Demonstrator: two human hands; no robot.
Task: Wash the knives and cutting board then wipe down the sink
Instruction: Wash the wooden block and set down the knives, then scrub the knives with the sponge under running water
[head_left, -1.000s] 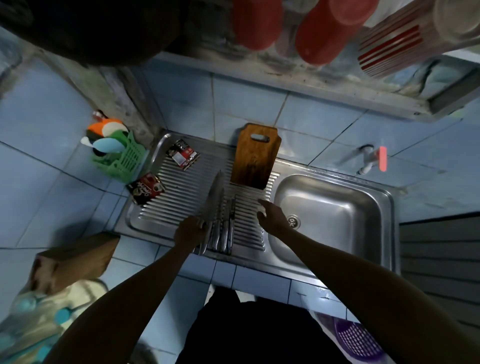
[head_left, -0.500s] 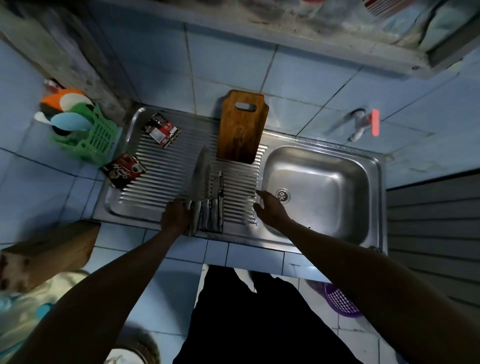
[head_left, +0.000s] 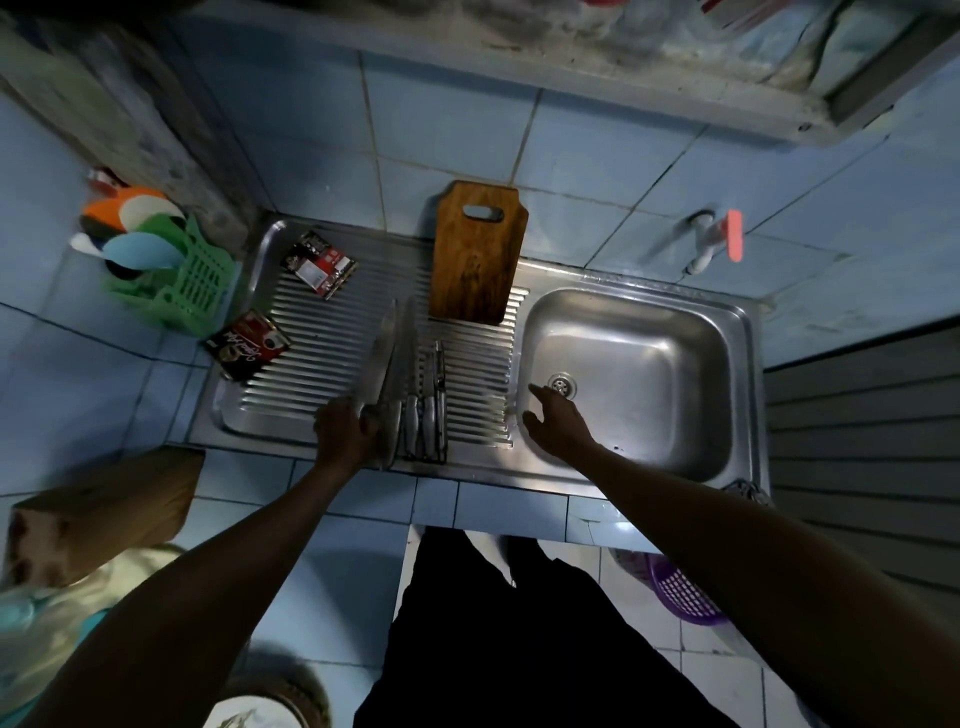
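A steel sink (head_left: 737, 332) has a ribbed drainboard (head_left: 332, 353) on its left and an empty basin on its right. My left hand (head_left: 345, 434) grips the handle of a large knife (head_left: 382, 358), whose blade points away over the drainboard. Several smaller knives (head_left: 428, 410) lie side by side just right of it. A wooden cutting board (head_left: 475, 260) leans against the tiled wall at the back of the drainboard. My right hand (head_left: 553, 421) reaches over the basin's left edge with relaxed fingers and holds nothing.
Two dark sachets (head_left: 319, 265) (head_left: 249, 345) lie on the drainboard's left part. A green basket (head_left: 192, 286) with utensils stands left of the sink. A tap (head_left: 717, 241) with a red handle juts from the wall. A purple basket (head_left: 685, 592) sits on the floor.
My right hand has moved from the drainboard's right edge rightwards over the basin. My left hand still grips the large knife. The camera has tilted down.
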